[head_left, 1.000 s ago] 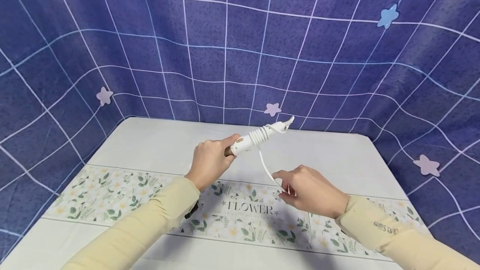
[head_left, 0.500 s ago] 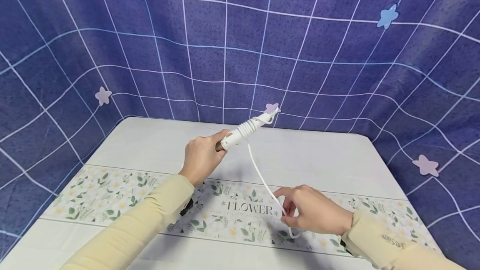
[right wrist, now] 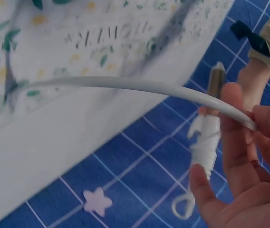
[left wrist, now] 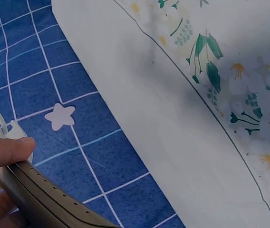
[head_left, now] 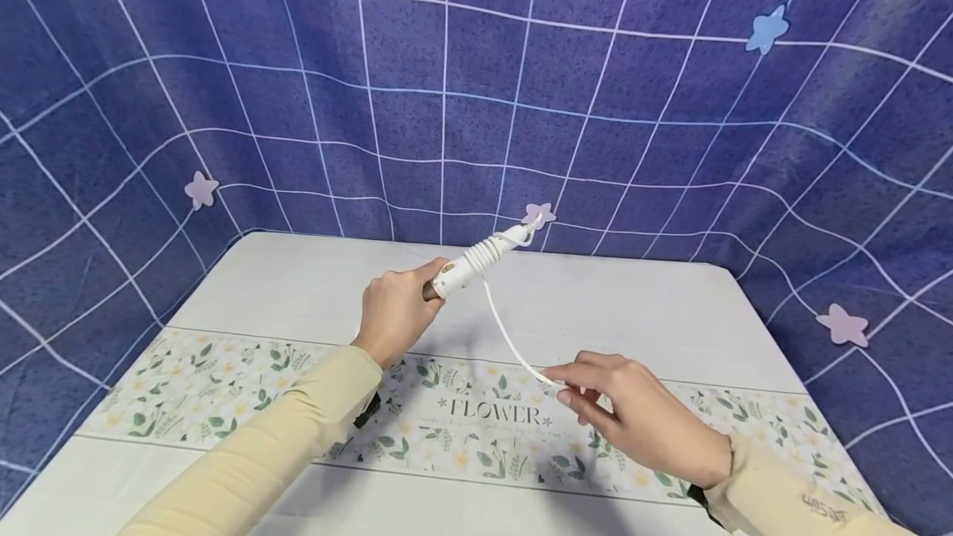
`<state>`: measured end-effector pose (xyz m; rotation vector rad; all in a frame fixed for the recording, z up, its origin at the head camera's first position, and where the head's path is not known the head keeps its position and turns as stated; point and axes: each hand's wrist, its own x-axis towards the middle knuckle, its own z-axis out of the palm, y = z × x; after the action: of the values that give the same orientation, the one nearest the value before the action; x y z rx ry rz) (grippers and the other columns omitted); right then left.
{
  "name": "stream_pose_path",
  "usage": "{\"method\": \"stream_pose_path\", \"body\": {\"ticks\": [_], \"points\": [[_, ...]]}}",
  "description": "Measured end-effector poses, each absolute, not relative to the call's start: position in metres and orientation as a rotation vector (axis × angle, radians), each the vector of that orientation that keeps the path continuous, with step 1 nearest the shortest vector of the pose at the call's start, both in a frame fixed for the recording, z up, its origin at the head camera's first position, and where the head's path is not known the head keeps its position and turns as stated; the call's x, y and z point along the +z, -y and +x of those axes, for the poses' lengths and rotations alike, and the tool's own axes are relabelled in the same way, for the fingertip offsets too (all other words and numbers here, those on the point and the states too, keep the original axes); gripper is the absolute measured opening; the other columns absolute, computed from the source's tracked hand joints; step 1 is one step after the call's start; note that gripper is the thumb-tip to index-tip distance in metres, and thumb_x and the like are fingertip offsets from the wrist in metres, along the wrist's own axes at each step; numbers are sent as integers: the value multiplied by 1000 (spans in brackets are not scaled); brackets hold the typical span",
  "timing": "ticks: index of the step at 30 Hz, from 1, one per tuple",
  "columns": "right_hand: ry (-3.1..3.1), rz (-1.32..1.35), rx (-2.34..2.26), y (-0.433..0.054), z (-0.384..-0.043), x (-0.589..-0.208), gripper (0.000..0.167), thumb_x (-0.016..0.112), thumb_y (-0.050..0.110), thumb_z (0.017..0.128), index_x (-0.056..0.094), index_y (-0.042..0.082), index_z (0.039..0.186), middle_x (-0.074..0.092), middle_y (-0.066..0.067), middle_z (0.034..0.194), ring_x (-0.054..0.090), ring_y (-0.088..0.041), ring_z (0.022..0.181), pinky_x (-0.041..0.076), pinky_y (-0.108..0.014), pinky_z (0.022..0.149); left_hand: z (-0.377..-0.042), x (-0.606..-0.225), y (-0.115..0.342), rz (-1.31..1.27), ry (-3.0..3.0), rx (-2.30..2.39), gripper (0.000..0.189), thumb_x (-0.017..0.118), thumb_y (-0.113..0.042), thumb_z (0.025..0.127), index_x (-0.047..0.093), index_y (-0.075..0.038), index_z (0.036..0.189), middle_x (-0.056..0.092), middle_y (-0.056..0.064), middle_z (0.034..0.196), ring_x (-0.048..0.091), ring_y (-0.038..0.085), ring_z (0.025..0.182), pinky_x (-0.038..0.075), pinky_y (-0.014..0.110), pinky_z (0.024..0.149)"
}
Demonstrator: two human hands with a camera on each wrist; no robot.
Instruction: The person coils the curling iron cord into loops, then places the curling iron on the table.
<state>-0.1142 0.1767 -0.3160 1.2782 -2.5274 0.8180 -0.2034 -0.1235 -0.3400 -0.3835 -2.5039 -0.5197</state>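
Observation:
My left hand (head_left: 396, 311) grips the brown barrel of a hair curling iron (head_left: 454, 275), which tilts up and away over the table. White cord is wound in several turns round its white handle. A loose length of cord (head_left: 500, 323) hangs in a curve to my right hand (head_left: 642, 416), whose thumb and fingers pinch it. In the left wrist view, the ridged brown barrel (left wrist: 54, 194) with small holes lies under my fingers. The right wrist view shows the pinched cord (right wrist: 139, 84) up close, and the curling iron (right wrist: 205, 142) behind my right fingers.
Under both hands is a white table (head_left: 313, 271) with a floral printed band (head_left: 231, 387) reading FLOWER. A blue gridded curtain (head_left: 417, 139) with star shapes surrounds its back and sides. Dark straps show at both wrists.
My left hand and the curling iron have shifted left. The right hand went down and right, then rose a little with its fingers straighter. More cord hangs free of the handle.

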Motion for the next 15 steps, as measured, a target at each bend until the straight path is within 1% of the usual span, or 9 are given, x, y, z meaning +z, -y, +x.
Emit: {"method": "stream_pose_path", "body": {"ticks": [2, 6, 10, 15], "points": [[2471, 1276, 811, -179, -116, -311, 32, 70, -1, 92, 73, 10, 122, 62, 14, 88, 51, 3, 75, 50, -20, 66, -204, -341, 123, -394, 2511, -509, 43, 83, -6, 77, 75, -20, 117, 63, -1, 61, 50, 18, 48, 46, 42, 45], [2401, 1256, 763, -181, -121, -300, 34, 72, -1, 89, 75, 13, 120, 61, 17, 89, 50, 2, 77, 49, -27, 72, -203, -342, 121, -414, 2538, -484, 43, 85, -7, 77, 74, -20, 117, 68, 1, 66, 55, 19, 49, 49, 43, 46], [2359, 1290, 716, -178, -128, -291, 33, 72, 0, 88, 76, 12, 119, 62, 16, 90, 50, 1, 77, 49, -32, 76, -203, -344, 117, -418, 2567, -465, 43, 84, -8, 79, 74, -22, 118, 70, 2, 69, 57, 21, 50, 50, 44, 46], [2291, 1357, 696, -169, -141, -281, 32, 71, 0, 89, 76, 11, 118, 61, 14, 86, 47, -1, 74, 44, -30, 74, -203, -346, 111, -427, 2589, -445, 43, 83, -9, 79, 73, -21, 120, 72, 4, 72, 60, 23, 52, 50, 44, 47]]}}
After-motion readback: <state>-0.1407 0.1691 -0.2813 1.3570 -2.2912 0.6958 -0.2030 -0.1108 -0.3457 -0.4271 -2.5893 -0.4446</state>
